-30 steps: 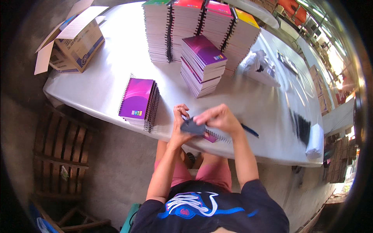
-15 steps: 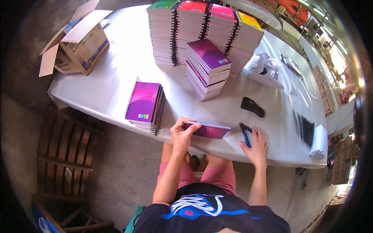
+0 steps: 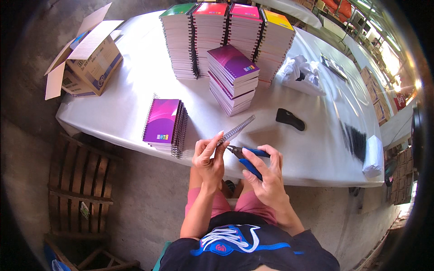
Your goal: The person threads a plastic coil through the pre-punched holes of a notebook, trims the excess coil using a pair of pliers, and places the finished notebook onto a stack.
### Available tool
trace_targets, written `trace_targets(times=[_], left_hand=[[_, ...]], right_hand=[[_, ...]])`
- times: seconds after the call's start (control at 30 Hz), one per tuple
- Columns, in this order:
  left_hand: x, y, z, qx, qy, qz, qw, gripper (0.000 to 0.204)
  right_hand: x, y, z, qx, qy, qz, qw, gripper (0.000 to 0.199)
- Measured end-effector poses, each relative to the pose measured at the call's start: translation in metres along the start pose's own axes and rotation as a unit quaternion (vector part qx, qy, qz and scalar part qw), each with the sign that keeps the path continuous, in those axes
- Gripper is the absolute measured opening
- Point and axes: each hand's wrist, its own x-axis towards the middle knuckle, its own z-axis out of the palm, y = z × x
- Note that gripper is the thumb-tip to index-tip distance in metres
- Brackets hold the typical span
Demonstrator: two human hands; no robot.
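Observation:
Near the table's front edge, my left hand grips a spiral-bound notebook by one end of its coil. The notebook is tipped almost edge-on, so its cover hardly shows. Blue-handled cutting pliers are held in my right hand, jaws at the coil's near end beside my left fingers. Whether the jaws touch the wire I cannot tell. To the left lies a small pile of purple coil-bound notebooks. Farther back stands a taller stack of purple-covered books.
Tall stacks of notebooks with green, red, pink and yellow covers stand at the back. An open carton sits far left. Rightward are a black pouch-like item, crumpled white plastic, loose black coils and a white roll.
My right hand has picked up the pliers from the table and brought them left to the coil. My left hand has lifted and tilted the notebook, which lay flatter before.

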Motion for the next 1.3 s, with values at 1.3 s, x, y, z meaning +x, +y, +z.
trace_targets(times=[1.3], left_hand=[[0.058,0.049,-0.118,-0.164,0.221,0.109,0.955,0.037]], right_hand=[[0.137,-0.075,0.058,0.336,-0.181,-0.101,0.919,0.051]])
